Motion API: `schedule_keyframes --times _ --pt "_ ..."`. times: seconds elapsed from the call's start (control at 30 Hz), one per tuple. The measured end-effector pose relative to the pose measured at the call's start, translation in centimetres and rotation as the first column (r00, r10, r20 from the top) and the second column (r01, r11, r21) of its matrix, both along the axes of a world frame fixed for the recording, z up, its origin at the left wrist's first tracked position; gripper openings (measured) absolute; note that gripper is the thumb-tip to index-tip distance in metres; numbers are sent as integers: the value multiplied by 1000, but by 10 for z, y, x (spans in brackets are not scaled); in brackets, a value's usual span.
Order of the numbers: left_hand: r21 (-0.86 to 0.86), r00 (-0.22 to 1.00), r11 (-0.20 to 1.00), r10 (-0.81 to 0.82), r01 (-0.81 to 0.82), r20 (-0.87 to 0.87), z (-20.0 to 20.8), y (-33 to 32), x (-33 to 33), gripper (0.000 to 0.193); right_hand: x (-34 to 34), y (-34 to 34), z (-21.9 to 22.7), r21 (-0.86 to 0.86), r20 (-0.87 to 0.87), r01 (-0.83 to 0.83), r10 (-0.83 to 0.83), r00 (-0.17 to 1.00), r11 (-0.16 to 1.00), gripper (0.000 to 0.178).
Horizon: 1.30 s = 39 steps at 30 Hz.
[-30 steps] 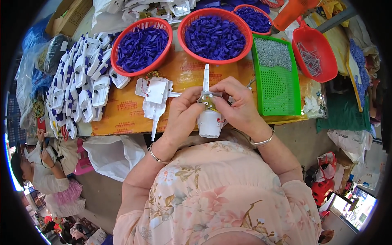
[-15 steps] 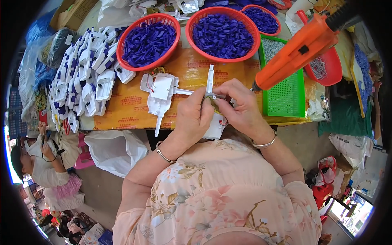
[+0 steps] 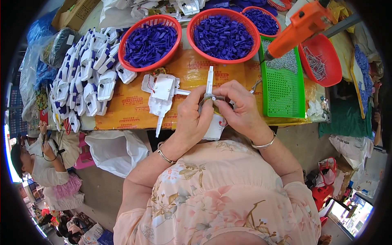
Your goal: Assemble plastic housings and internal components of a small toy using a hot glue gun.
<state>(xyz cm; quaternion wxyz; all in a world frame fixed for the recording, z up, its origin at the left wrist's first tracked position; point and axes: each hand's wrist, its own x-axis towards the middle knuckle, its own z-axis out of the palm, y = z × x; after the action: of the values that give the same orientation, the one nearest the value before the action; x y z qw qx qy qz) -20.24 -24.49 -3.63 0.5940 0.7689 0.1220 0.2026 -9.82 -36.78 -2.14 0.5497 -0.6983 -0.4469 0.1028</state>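
Observation:
Both hands hold a white plastic housing point(image 3: 214, 127) at the near edge of the table, its narrow stem point(image 3: 210, 80) pointing away from me. My left hand point(image 3: 193, 115) pinches it from the left, thumb and fingers closed near the middle. From the other side my right hand point(image 3: 239, 108) grips it with bent fingers and thumb close to a small round boss. The fingers hide most of the middle, and a bit of red wire shows at the lower part. Left of my hands lies a similar white housing point(image 3: 163, 92) with a red wire.
An orange electric screwdriver point(image 3: 300, 29) hangs at upper right over a green perforated tray point(image 3: 284, 111) of small screws. Red baskets point(image 3: 150, 67) of purple parts stand behind. A red scoop-shaped container point(image 3: 335, 73) holds long screws. White-and-purple housings point(image 3: 92, 81) pile up at left.
The orange screwdriver has swung up and away to the right, uncovering more of the green tray and red container. My fingers have shifted slightly on the housing, which stays in place.

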Motion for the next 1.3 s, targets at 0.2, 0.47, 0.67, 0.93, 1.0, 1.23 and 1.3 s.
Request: schedule_keyframes --times 0.2,0.47,0.67,0.93,1.0,1.23,1.3 --pt "134 995 987 83 -90 58 0 -3 4 23 -3 1 -2 28 31 -2 1 1000 1000 20" --pt "99 990 988 107 -116 93 -1 -6 2 23 -4 0 -2 23 70 -5 4 998 1000 22" --pt "104 983 982 143 -155 115 -1 -9 5 20 -6 1 -5 49 122 -10 4 993 999 25" --pt "59 985 984 163 -166 47 2 -12 5 16 -6 0 -8 84 138 -13 1 990 996 25" --pt "57 985 984 165 -168 46 2 -12 5 15 -5 0 -8 87 143 -16 3 990 996 25" --pt "72 983 981 177 -180 47 -1 -13 6 13 -6 -1 -10 88 141 -7 -6 990 996 24" --pt "71 983 981 176 -179 45 0 -13 6 13 -5 -1 -10 93 151 -8 -7 988 996 24"
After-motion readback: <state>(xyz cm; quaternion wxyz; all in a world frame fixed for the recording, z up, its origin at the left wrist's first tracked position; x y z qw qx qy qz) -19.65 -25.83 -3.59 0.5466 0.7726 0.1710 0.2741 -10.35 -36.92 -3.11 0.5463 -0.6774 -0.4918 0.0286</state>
